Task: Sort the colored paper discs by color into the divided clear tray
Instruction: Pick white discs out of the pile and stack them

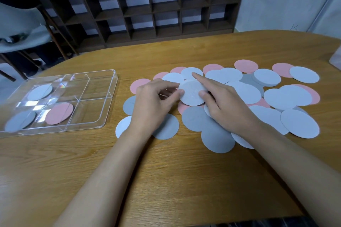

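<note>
The left hand (153, 101) and right hand (227, 105) pinch the pale disc (191, 95) by its edges in their fingers, just above the pile (217, 134) on the tabletop (166, 180), so one hand should release and the other carry it to the tray's (110, 97) matching far-left compartment.

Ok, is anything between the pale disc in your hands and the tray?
Nothing visible. The left hand and right hand pinch the pale disc. Between it and the clear tray lie only flat discs and bare table. The tray is uncovered, so only its rim must be cleared.
</note>
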### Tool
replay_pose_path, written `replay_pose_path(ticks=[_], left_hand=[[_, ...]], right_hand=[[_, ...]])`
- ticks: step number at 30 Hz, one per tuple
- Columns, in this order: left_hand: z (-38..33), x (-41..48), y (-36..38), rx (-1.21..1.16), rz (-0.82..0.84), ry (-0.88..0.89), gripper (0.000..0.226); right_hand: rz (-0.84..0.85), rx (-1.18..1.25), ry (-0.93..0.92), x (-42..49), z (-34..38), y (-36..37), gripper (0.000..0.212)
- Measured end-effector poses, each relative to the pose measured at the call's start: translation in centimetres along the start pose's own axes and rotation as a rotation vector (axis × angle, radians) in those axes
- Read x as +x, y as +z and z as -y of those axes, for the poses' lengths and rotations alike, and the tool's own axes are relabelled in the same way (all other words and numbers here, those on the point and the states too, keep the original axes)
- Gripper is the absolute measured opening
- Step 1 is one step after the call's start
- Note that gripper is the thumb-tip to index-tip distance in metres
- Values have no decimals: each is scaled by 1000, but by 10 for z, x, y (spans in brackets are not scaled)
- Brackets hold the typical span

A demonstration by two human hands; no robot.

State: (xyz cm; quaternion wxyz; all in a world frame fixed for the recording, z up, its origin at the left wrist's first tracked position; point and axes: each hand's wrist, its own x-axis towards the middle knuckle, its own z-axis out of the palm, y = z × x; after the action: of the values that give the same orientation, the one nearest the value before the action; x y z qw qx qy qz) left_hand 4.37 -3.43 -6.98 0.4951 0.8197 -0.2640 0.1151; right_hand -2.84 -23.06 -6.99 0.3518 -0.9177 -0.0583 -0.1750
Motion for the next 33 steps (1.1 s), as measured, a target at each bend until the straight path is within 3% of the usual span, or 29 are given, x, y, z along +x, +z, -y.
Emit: replay_pose_path(ticks=[6, 10, 15, 20, 24, 27, 33], left_hand=[[-5, -9, -11, 17, 56, 9, 9], [1, -28, -38, 156, 105, 7, 16], [15, -50, -84, 456, 193, 56, 34], [17, -67, -108, 527, 286, -52, 50], [12, -66, -111, 551, 299, -76, 46], [5, -66, -110, 597, 266, -75, 30], [-6, -62, -105, 598, 168, 115, 23]], right_hand=[[8, -37, -57, -2, 0, 1, 50], [-26, 6, -84, -4, 1, 0, 44], [-17, 22, -100, -7, 7, 1, 43], [19, 31, -115, -13, 12, 1, 43], [14, 40, -103, -15, 13, -1, 43], [12, 46, -89, -15, 11, -1, 43], [31, 63, -76, -14, 9, -1, 44]])
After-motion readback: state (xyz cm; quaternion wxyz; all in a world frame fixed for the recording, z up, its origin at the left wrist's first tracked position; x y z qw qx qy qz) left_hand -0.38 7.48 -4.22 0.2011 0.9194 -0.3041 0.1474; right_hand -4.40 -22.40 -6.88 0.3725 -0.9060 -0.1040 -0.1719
